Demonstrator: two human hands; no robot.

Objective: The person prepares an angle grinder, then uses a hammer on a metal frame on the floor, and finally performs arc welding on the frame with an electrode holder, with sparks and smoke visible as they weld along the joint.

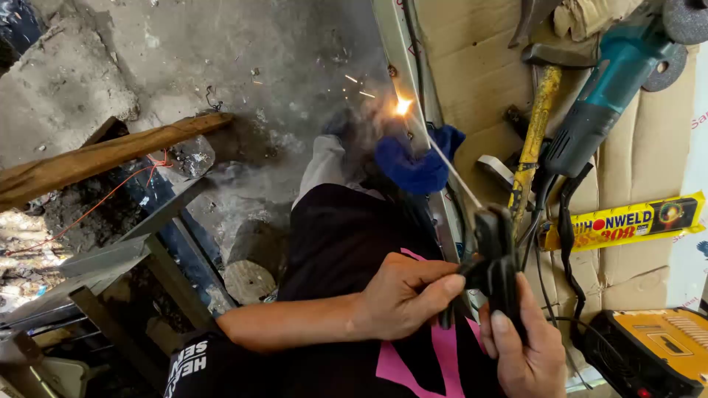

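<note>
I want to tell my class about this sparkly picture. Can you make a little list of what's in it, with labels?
left hand: grips the black electrode holder from the side
right hand: wrapped round the holder's lower end
welding rod: thin, runs from the holder up to the spark
spark: bright orange glow on the metal strip, small sparks and smoke around it
blue cloth: bunched right below the spark
beside the person: teal angle grinder, yellow-handled hammer, yellow rod box, all on cardboard
lower corner: yellow-and-black welding machine

Teal angle grinder [616, 85] lies on cardboard [479, 66], yellow-handled hammer [535, 129] beside it, orange welding machine [653, 354] nearby, wooden beam [103, 155] left.
</note>
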